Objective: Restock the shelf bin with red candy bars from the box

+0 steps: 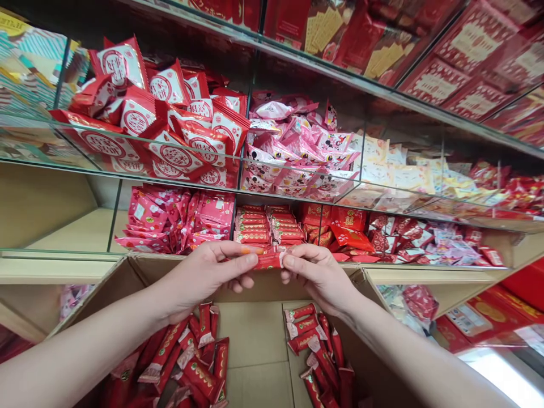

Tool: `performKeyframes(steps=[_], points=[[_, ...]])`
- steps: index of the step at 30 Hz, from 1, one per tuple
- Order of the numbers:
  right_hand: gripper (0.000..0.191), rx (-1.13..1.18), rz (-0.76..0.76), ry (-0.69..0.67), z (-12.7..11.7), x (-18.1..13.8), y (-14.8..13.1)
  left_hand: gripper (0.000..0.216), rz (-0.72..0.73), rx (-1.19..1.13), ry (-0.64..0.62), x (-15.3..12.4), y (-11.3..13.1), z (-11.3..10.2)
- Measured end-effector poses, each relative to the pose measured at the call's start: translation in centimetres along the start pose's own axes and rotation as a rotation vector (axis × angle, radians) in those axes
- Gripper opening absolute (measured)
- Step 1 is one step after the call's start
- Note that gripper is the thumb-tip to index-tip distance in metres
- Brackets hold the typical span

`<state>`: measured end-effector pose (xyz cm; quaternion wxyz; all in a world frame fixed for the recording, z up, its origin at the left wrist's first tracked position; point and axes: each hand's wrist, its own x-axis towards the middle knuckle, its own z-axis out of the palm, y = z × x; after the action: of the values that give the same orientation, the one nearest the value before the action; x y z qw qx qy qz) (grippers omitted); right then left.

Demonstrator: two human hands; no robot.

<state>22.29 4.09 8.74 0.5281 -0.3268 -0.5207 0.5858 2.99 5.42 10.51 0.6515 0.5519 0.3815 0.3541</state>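
A slim red wrapped snack bar (270,260) is pinched at both ends in front of the lower shelf. My left hand (216,269) grips its left end between thumb and fingers, and my right hand (312,269) grips its right end. Just beyond, similar red bars (251,226) lie stacked in two columns in a shelf compartment. Below my hands is an open cardboard box (250,340). Inside it, more red bars lie in loose piles, one at the left (199,362) and one at the right (323,357).
Glass dividers and a glass front edge (272,195) bound the compartments. Pink packets (148,218) sit left of the bars, red packets (351,229) to the right. Above are red-and-white packets (182,153) and pink cartoon packets (301,144). Red boxes (480,311) stand at lower right.
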Motion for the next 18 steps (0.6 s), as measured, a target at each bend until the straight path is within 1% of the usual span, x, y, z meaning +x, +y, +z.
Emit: performKeyframes(steps=[2, 4, 5, 7, 10, 12, 14, 18], points=[[0.006, -0.05, -0.047, 0.012, -0.12, -0.08, -0.17, 0.021, -0.039, -0.076, 0.022, 0.0, 0.0, -0.08], [0.008, -0.077, -0.048, -0.01, -0.33, -0.11, -0.28, 0.02, -0.041, -0.066, 0.051, 0.07, 0.0, -0.15], [0.013, -0.067, -0.023, -0.038, -0.45, -0.11, -0.28, 0.02, -0.018, -0.031, 0.067, 0.12, -0.02, -0.17], [0.023, -0.007, 0.046, -0.097, -0.66, -0.08, -0.15, 0.021, 0.072, 0.064, 0.112, 0.22, -0.11, -0.15], [0.03, 0.011, 0.102, -0.111, -0.81, 0.02, 0.21, 0.025, 0.2, 0.207, 0.154, 0.24, -0.28, 0.0], [0.029, -0.055, 0.084, -0.085, -0.83, 0.13, 0.38, 0.03, 0.235, 0.235, 0.15, 0.18, -0.33, 0.1], [0.029, -0.126, 0.048, -0.062, -0.85, 0.24, 0.41, 0.033, 0.235, 0.219, 0.129, 0.15, -0.32, 0.11], [0.026, -0.251, -0.037, -0.026, -0.86, 0.32, 0.3, 0.034, 0.245, 0.186, 0.104, 0.35, -0.3, -0.13]])
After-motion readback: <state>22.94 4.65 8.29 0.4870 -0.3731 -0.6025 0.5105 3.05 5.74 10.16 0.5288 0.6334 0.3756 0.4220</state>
